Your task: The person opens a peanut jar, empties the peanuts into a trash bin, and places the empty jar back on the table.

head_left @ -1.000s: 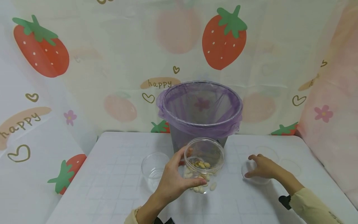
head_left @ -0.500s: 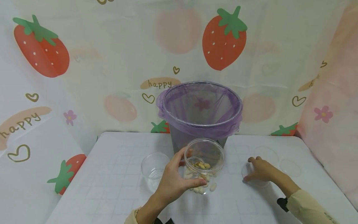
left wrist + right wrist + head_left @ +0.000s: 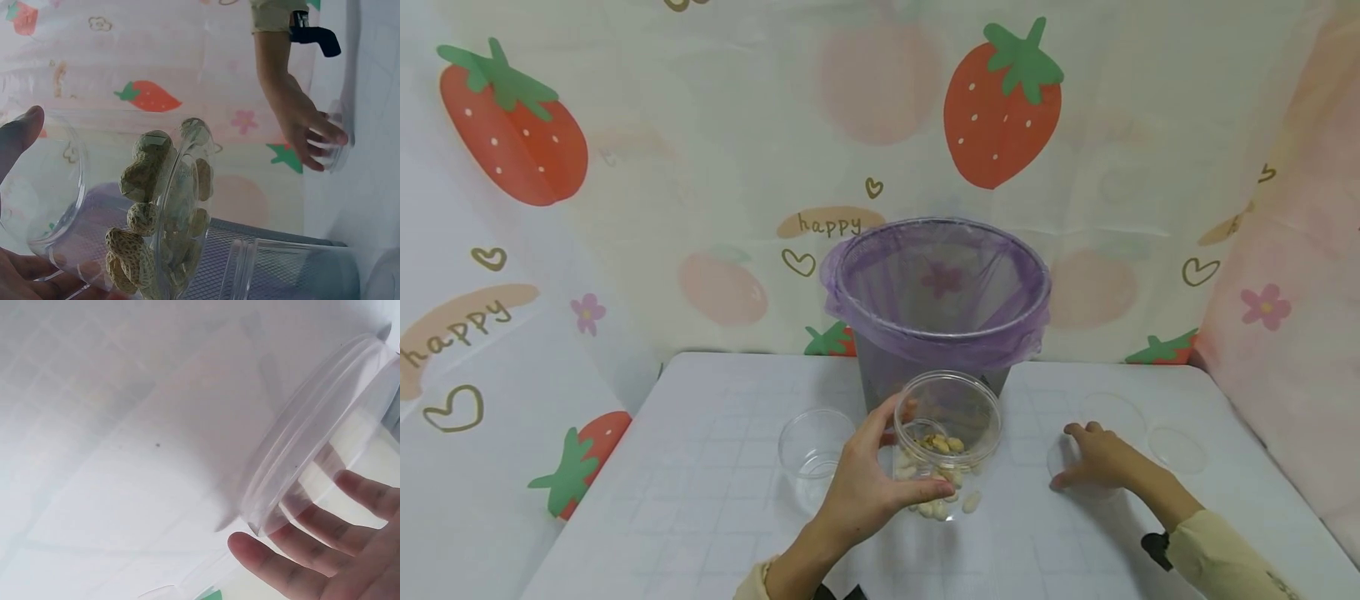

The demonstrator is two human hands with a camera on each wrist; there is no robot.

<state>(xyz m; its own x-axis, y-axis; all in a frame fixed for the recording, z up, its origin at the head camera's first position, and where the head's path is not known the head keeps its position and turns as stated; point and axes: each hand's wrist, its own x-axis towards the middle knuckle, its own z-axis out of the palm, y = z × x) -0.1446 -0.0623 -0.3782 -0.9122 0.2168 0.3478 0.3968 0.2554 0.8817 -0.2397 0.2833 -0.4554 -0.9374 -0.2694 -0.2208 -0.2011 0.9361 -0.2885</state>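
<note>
My left hand [image 3: 868, 483] grips a clear plastic jar [image 3: 947, 396] in front of the bin, thumb across its near side and fingers on its left. Unshelled peanuts [image 3: 940, 442] lie in the jar; the left wrist view shows their rough shells [image 3: 134, 256] close up. Over at the right, my right hand [image 3: 1105, 458] spans a shallow clear lid [image 3: 306, 431] low at the tabletop, thumb on the near side and fingers around its rim. To the left of the jar stands a second clear jar [image 3: 816, 446], with no peanuts visible inside.
A mesh bin [image 3: 887, 367] lined with a purple bag [image 3: 940, 325] stands behind the jars. Two clear round lids [image 3: 1180, 450] lie beyond my right hand on the white table [image 3: 715, 517]. Strawberry-print cloth [image 3: 737, 125] hangs at the back and sides.
My right hand has shifted slightly left and down over the lid, and more of the lid behind its wrist shows. My left hand and the peanut jar have stayed in place.
</note>
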